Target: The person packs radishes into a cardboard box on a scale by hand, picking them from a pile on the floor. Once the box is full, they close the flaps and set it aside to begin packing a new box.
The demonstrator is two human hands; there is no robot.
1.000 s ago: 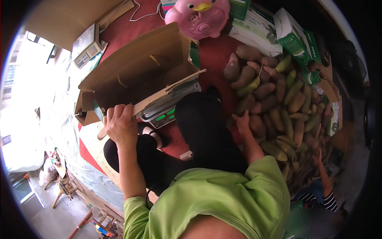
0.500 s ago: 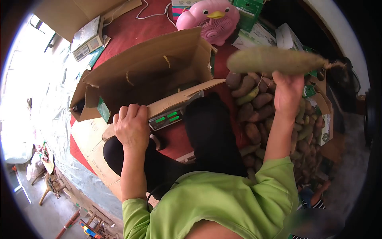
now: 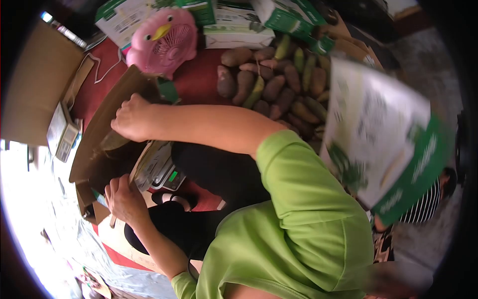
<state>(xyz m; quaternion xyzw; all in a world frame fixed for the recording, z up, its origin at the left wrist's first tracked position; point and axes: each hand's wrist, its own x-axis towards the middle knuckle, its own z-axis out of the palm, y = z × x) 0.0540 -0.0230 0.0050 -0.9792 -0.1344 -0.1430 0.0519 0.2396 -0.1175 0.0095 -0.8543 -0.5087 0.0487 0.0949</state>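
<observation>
My left hand [image 3: 125, 200] is closed over the near edge of an open brown cardboard box [image 3: 92, 124]. Above the box's opening, my right hand [image 3: 133, 118] has its fingers curled downward. Just beneath it a long greenish tuber [image 3: 113, 141] shows, partly hidden by my hand and blurred; it appears to be in my grip. The box rests by a scale [image 3: 172, 178] with a lit green display, partly covered by the box's near flap and wrapping.
Purple-brown and green tubers [image 3: 274, 88] are heaped on the red cloth [image 3: 199, 79]. A pink bird-shaped fan [image 3: 164, 42] stands behind. At right, a person in stripes [image 3: 423, 202] is beside a large white-and-green carton [image 3: 378, 134]. Another scale [image 3: 64, 132] lies left.
My right hand has swung from the right over to the box, bringing the long tuber down into its opening. My view has turned rightward. A white-and-green carton has appeared at right.
</observation>
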